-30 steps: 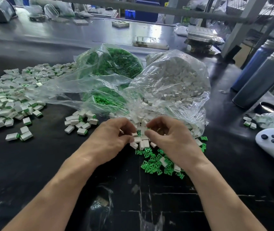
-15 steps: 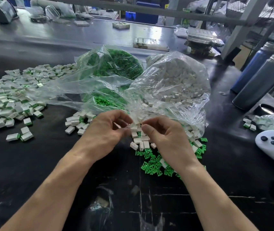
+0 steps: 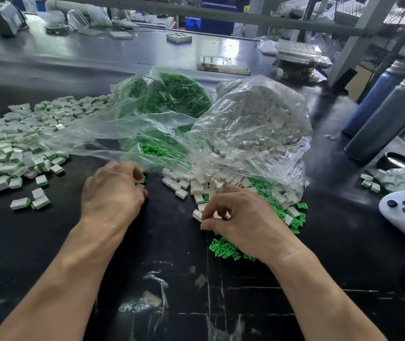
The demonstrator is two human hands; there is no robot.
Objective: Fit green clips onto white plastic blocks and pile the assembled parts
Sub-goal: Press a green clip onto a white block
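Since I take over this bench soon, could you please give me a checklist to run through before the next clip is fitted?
1. Loose green plastic clips within reach: ok, a scatter lies under the right hand.
2. Loose white plastic blocks within reach: ok, they spill from the clear bag of blocks.
3. Right hand has a part: cannot tell, its fingers curl down among blocks and clips.
4. Left hand holds a block: ok, a small white piece shows at its fingertips.
5. Pile of assembled parts has room beside it: ok, on the black table.
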